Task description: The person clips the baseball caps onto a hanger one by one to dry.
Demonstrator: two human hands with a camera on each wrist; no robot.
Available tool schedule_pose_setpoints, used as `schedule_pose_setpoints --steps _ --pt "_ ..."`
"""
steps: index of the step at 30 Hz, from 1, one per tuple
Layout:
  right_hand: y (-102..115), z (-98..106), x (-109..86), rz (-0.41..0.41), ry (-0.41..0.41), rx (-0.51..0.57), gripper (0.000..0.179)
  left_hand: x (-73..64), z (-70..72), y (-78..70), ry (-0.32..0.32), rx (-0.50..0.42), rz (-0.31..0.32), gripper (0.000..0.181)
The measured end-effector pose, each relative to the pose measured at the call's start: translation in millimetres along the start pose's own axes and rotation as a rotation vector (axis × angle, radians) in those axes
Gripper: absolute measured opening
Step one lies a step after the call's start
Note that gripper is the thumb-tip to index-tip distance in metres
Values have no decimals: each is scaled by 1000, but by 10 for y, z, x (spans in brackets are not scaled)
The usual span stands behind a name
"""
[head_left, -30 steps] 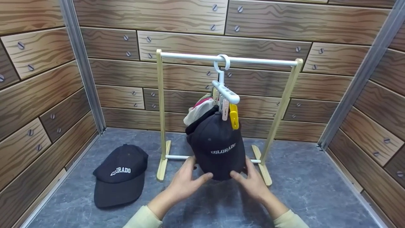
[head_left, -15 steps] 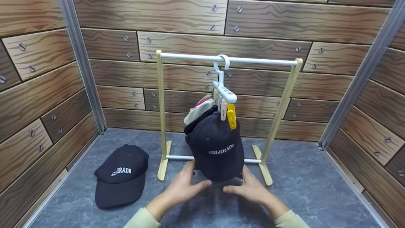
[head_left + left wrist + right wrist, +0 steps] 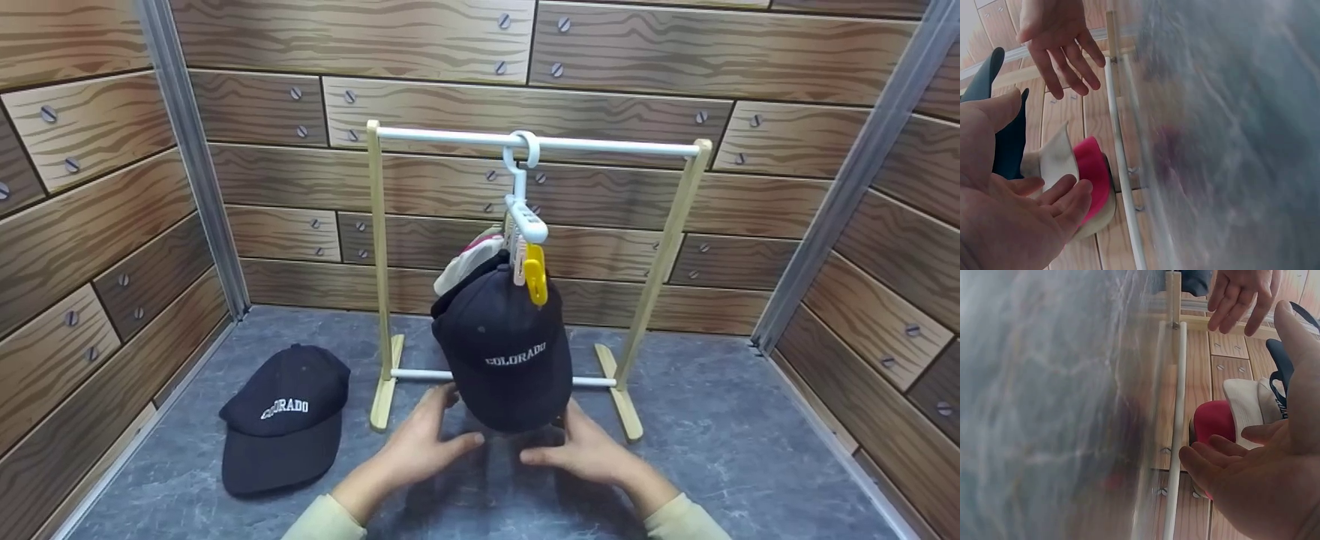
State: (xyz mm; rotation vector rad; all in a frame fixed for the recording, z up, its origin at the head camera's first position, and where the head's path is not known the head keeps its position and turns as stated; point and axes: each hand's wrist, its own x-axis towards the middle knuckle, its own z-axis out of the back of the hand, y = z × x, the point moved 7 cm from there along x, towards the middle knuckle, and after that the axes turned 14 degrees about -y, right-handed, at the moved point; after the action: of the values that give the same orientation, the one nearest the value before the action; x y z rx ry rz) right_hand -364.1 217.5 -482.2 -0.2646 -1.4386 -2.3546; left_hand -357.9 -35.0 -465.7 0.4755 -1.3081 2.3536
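Observation:
A black "COLORADO" cap (image 3: 502,397) hangs brim down at the front of a white clip hanger (image 3: 521,180). A yellow clothespin (image 3: 535,279) and a pale pink clothespin (image 3: 519,264) sit at its crown. Low beside the brim, my left hand (image 3: 420,442) has its fingers spread and thumb extended. Opposite it, my right hand (image 3: 591,448) is likewise spread, its fingers partly hidden behind the brim. Behind the front cap hang another dark cap, a white cap (image 3: 466,271) and a bright pink cap (image 3: 1092,163). Neither hand grips anything.
The hanger hooks over the white top rail (image 3: 607,145) of a small wooden rack (image 3: 379,247) on the grey marbled tabletop (image 3: 720,442). Another black "COLORADO" cap (image 3: 285,450) lies at the left. Wood-patterned panels (image 3: 630,45) enclose the back and sides.
Both thumbs have come away from the front cap's brim and the hands have sunk slightly lower. The hanger has turned a little, and its front end with the cap has swung left.

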Motion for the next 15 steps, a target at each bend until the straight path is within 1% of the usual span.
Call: schedule_pose_setpoints --steps 3,5,8,12,15 --pt "20 -49 20 6 12 7 109 -1 35 61 3 23 9 88" --pt "32 -84 37 10 20 5 102 4 59 107 1 30 16 89" --pt "51 -128 59 18 31 -23 93 4 96 176 8 32 40 91" --pt "56 -180 85 25 37 -65 85 -8 157 257 22 41 81 95" --pt "57 -233 96 22 50 -78 77 -15 220 285 5 60 80 95"
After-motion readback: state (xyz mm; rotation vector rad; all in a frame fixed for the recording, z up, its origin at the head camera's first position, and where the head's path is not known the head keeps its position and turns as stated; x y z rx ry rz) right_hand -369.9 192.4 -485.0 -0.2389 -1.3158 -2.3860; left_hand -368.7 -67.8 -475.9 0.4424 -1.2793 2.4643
